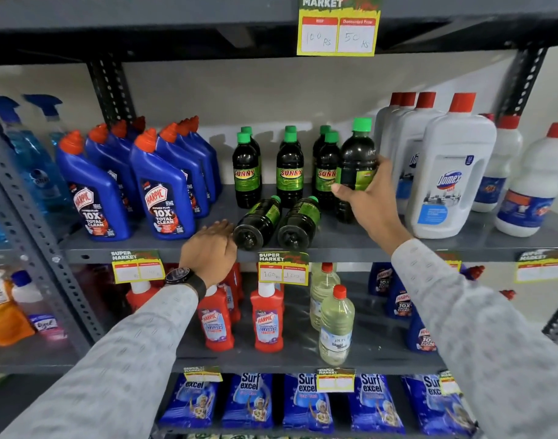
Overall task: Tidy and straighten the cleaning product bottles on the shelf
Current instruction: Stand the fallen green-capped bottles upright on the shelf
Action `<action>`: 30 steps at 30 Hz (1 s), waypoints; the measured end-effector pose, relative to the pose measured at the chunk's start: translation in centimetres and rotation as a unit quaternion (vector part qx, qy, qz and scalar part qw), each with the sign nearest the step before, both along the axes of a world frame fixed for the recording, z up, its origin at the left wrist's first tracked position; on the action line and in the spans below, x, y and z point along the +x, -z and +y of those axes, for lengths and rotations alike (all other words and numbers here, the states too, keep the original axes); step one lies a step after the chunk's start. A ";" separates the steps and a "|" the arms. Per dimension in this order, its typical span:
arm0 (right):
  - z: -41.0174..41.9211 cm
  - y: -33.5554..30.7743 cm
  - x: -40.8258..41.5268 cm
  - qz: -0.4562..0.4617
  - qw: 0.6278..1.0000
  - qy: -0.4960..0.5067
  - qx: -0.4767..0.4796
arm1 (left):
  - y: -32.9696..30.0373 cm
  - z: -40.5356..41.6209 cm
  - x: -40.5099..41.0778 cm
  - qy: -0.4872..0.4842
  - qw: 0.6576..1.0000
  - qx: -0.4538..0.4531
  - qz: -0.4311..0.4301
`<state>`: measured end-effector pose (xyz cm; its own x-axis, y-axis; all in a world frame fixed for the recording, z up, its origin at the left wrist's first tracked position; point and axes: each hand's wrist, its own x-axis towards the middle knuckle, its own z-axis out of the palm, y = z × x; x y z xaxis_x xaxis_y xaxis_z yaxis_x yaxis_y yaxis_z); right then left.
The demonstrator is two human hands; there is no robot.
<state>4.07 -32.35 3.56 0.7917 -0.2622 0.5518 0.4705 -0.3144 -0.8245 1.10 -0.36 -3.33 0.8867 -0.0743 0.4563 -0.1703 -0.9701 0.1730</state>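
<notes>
On the middle shelf stand several dark Sunny bottles with green caps. Two more Sunny bottles lie on their sides at the shelf front, one on the left and one on the right, bases toward me. My right hand grips an upright Sunny bottle at the right of the group, beside the white Domex bottles. My left hand rests at the shelf edge, fingers touching the base of the left lying bottle, holding nothing.
Blue Harpic bottles stand in rows to the left. Blue spray bottles are at far left. The lower shelf holds red Harpic bottles and clear bottles. Price tags hang on the shelf edges. Surf Excel packs sit below.
</notes>
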 end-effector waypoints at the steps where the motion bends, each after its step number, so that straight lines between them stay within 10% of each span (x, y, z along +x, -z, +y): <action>1: 0.0 0.6 0.0 -0.007 1.000 0.000 -0.001 | 0.0 -0.1 0.0 -0.002 1.000 0.000 0.001; 30: -1.5 5.1 0.9 0.043 0.999 0.017 -0.005 | 0.1 -0.3 -0.1 -0.004 1.000 -0.008 -0.005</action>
